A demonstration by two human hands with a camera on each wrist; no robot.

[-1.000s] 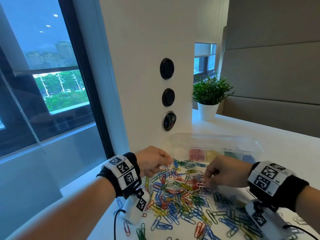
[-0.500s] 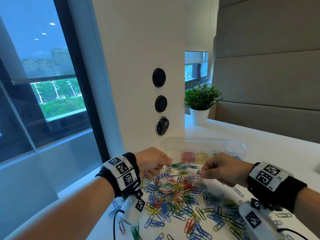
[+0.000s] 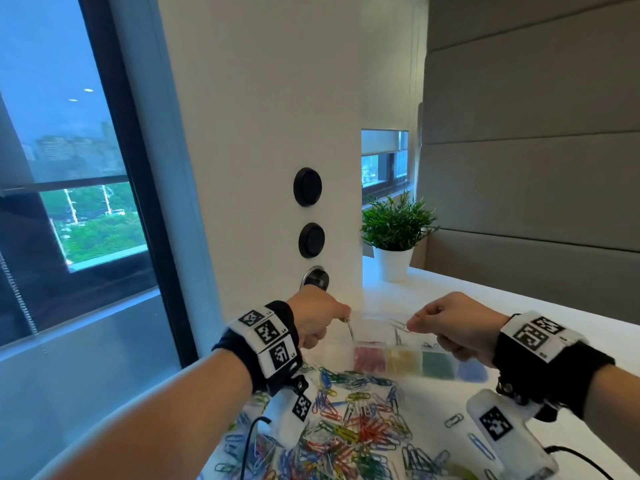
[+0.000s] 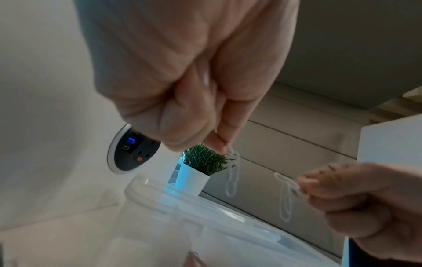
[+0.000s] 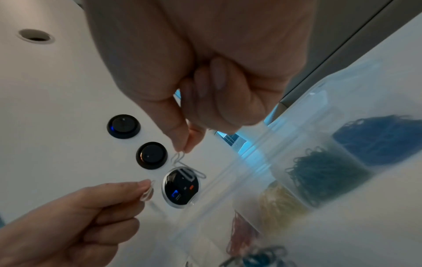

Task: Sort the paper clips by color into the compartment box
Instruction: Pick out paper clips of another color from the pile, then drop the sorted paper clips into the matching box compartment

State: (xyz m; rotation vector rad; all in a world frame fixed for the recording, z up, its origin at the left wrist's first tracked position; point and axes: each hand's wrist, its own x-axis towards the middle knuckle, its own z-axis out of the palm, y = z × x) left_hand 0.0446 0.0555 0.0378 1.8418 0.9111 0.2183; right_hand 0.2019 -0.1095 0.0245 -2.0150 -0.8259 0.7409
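Observation:
My left hand (image 3: 344,317) pinches one white paper clip (image 3: 349,330) that hangs down from thumb and forefinger, seen close in the left wrist view as the white clip (image 4: 231,173). My right hand (image 3: 410,325) pinches linked white clips (image 3: 398,326), which dangle as the linked clips (image 5: 186,167) in the right wrist view. Both hands hover above the near left end of the clear compartment box (image 3: 420,345). Its cells hold red (image 3: 370,358), yellow (image 3: 403,359), green (image 3: 438,363) and blue (image 3: 472,371) clips. A mixed pile of clips (image 3: 346,427) lies on the white table below my wrists.
A potted plant (image 3: 394,233) stands behind the box on the table. The white column (image 3: 270,168) carries two round black switches and a socket (image 3: 314,278) just beyond my left hand. A window fills the left. Stray clips (image 3: 453,420) lie near my right wrist.
Both hands have lifted off the clip pile with white clips pinched and moved forward above the box. The view has tilted upward.

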